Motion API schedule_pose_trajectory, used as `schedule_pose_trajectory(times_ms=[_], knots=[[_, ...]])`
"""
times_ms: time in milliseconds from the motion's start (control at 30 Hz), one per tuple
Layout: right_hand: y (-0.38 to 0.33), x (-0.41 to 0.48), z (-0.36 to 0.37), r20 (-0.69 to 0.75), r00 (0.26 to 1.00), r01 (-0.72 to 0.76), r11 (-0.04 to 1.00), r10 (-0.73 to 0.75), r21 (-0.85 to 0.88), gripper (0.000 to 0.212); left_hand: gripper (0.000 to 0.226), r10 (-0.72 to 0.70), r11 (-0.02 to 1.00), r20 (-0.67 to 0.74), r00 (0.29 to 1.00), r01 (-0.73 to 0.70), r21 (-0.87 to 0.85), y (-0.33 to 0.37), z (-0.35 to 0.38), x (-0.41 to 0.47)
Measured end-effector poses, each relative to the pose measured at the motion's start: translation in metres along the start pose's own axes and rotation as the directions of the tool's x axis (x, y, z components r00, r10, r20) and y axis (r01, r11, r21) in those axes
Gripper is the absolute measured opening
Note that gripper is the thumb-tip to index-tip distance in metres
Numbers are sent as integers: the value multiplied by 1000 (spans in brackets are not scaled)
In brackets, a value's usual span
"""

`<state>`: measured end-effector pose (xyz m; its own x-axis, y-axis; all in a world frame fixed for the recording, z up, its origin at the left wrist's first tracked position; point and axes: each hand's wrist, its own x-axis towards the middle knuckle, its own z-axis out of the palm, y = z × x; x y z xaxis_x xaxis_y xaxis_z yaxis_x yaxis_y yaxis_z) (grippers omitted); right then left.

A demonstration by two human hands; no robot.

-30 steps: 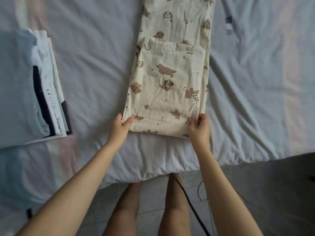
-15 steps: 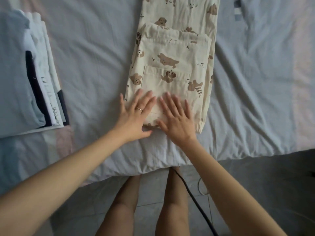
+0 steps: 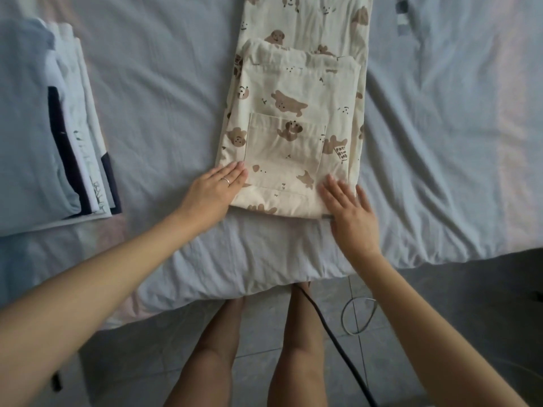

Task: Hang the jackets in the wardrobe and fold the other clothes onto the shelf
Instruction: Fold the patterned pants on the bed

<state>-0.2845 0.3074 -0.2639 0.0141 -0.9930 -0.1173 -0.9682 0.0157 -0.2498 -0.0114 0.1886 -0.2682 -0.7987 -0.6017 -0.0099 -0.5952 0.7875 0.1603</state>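
A cream garment with brown dog prints lies on the bed, its near part folded over so a patch pocket faces up. My left hand lies flat on the fold's near left corner, fingers straight. My right hand rests flat on the near right corner, fingers spread. Neither hand grips the cloth. The garment's far part runs out of the top of the view.
A stack of folded clothes in pale blue, white and navy sits on the bed at the left. The pale blue bedsheet is wrinkled. Below the bed edge are my legs, a black cable and a tiled floor.
One second ago both hands pinched the fold's near corners. Then they pressed side by side on its middle. Now they have slid apart to the left and right corners.
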Motion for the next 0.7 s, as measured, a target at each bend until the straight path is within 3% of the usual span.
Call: schedule_pose_trajectory(times_ms=[100,133,167,200,233,300,367,433,500,567,633,700], knots=[[4,11,-38,24,998,62,991,-65,121,51,57,-60,994,-95,994,52,-93,10,-30,1],[1,14,-58,119,992,21,987,-40,157,49,60,-113,983,-19,993,109,-145,13,-45,2],[-4,17,-78,270,963,-52,985,6,164,47,61,-178,963,154,972,204,-176,16,-65,6],[-9,19,-96,444,895,-117,985,48,129,45,61,-201,943,376,905,282,-175,18,-81,8],[-12,21,-108,607,791,-157,984,75,83,42,55,-160,931,576,802,316,-182,20,-92,10],[-23,17,-125,864,501,-211,976,52,63,35,24,21,876,822,569,385,-289,28,-107,7],[-30,6,-128,976,219,-301,951,-4,71,29,6,205,773,894,399,494,-398,41,-112,-6],[-28,-10,-129,998,29,-378,924,-54,61,24,24,331,623,901,282,652,-433,53,-118,-27],[-20,-20,-134,995,-17,-472,878,-97,78,21,28,402,461,873,275,763,-453,59,-125,-43],[-10,-27,-143,993,12,-562,821,-118,104,17,26,423,313,847,323,825,-471,59,-137,-52],[-6,-23,-155,980,96,-653,732,-174,194,26,22,387,169,817,428,838,-519,49,-149,-50],[0,-11,-165,952,257,-737,604,-164,303,29,16,244,31,790,562,810,-586,31,-159,-38]])
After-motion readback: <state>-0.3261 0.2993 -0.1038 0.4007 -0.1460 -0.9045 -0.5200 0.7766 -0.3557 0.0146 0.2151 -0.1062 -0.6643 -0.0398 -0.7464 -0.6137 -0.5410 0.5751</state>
